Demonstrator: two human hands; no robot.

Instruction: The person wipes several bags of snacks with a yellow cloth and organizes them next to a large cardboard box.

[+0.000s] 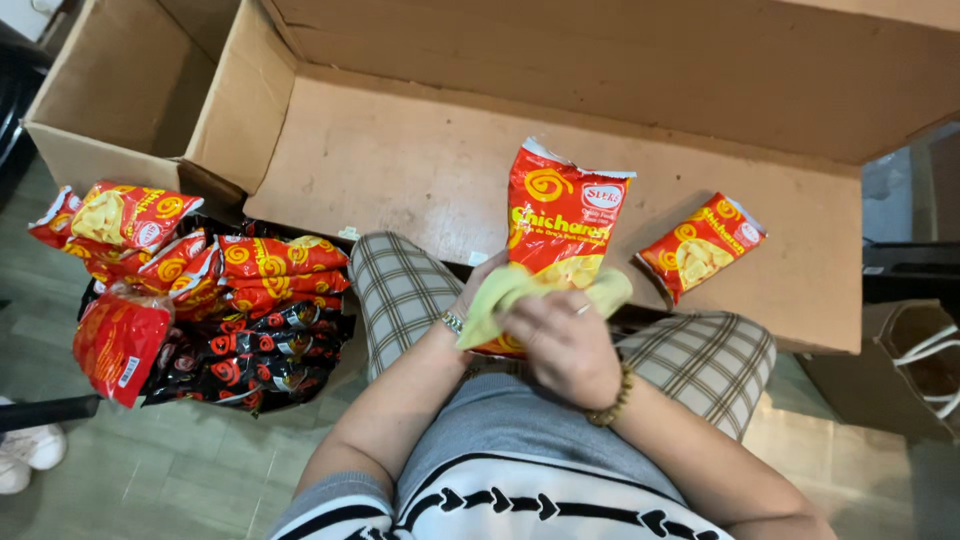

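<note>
Flattened brown cardboard (420, 170) fills the view from ten to two o'clock, its raised flaps forming walls along the top and left edges, with a broad bare stretch of board open in the middle. At centre, a red and yellow snack packet (556, 225) stands upright over the person's lap, its torn top edge pointing to twelve o'clock. The right hand (565, 345) is clenched over a pale green cloth (510, 290) pressed against the packet's lower half. The left hand (475, 300) sits mostly hidden behind cloth and packet, gripping the packet from the nine o'clock side; how its fingers lie cannot be told. At three o'clock of the held packet, a second small packet (702, 243) lies tilted on the board, apart from it. At nine o'clock, a heap of red and dark packets (200, 300) crowds the floor beside the checked knee. At four o'clock stands a brown paper bag (900, 375) with white handles.
</note>
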